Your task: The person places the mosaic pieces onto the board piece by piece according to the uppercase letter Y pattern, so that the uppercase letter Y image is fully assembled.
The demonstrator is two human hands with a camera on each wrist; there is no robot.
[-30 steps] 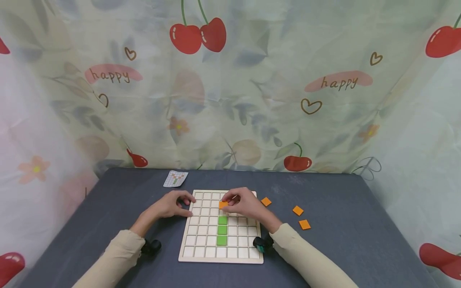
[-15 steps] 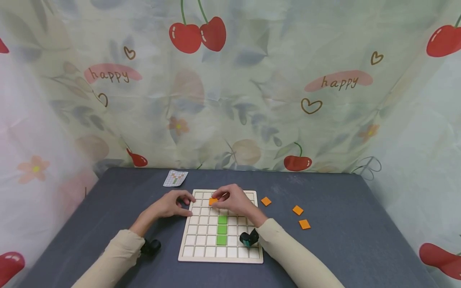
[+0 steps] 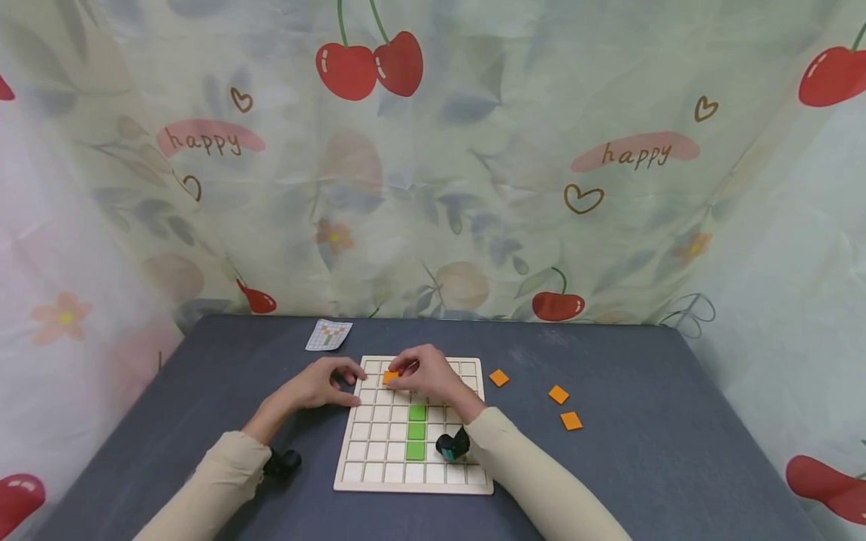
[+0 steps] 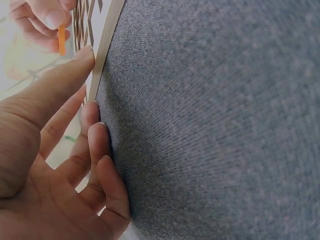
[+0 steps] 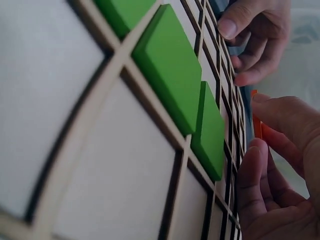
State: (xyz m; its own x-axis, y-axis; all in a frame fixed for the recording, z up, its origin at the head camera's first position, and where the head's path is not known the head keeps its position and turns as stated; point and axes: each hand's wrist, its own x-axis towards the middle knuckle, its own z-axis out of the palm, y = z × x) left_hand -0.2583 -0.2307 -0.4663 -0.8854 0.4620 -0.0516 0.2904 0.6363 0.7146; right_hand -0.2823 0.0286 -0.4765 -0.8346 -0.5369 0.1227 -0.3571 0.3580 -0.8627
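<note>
Surface (image 3: 636, 436): dark grey
Square orange tile (image 3: 389, 378): likely light, stiff; grip edges
Right hand (image 3: 428, 371): fingers pinch it
Left hand (image 3: 316, 385): fingers apart

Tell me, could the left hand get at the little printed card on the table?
Probably yes: the card lies just beyond the left hand, with nothing seen between them. The hand would first have to leave the board, whose left edge it touches.

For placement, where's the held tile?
In the head view, the right hand pinches the orange tile over the board's far left part, near the left hand.
</note>
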